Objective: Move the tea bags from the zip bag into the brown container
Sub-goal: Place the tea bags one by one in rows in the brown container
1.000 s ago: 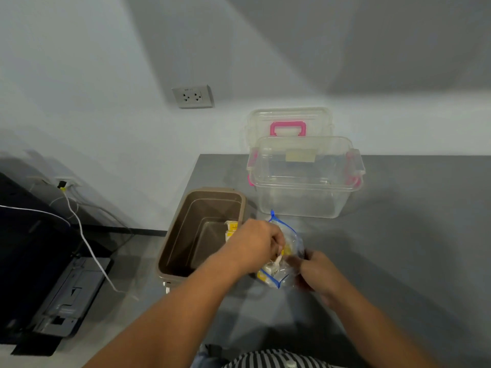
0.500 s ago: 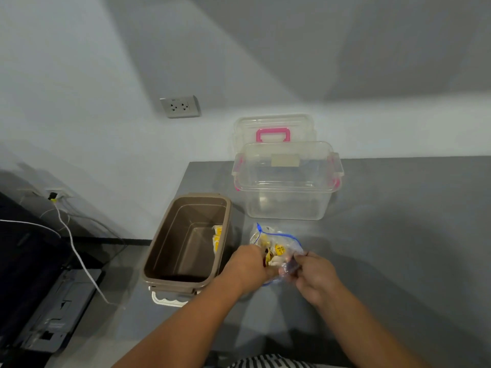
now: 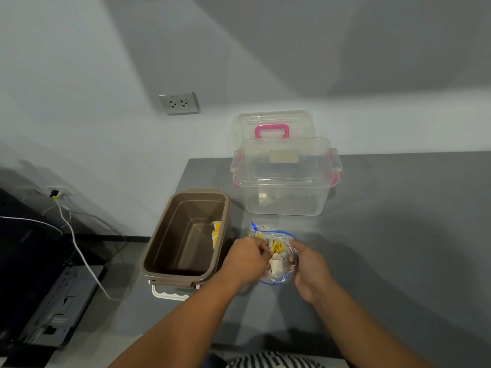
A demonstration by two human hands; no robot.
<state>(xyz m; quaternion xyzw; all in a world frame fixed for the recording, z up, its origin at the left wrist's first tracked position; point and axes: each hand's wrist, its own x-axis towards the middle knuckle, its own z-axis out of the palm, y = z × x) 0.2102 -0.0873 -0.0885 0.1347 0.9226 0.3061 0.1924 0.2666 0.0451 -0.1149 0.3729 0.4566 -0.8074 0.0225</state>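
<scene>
A clear zip bag (image 3: 276, 277) with a blue seal lies on the grey table between my hands, holding several white tea bags (image 3: 276, 261) with yellow tags. My left hand (image 3: 245, 258) has its fingers curled into the bag's open mouth, gripping tea bags. My right hand (image 3: 309, 264) pinches the bag's right edge and holds it open. The brown container (image 3: 159, 258) stands just left of my left hand at the table's left edge. A few tea bags (image 3: 216, 232) lie inside it against its right wall.
A clear plastic box (image 3: 285, 181) with pink latches stands behind the bag, its lid with a pink handle (image 3: 272, 128) leaning on the wall. Left of the table, the floor holds a black device (image 3: 53, 309) and a white cable (image 3: 79, 251). A wall socket (image 3: 179, 103) is above.
The view has shifted a little. My left hand has stayed in the bag's mouth and the bag has spread wider between both hands. The tea bags in the container have not moved.
</scene>
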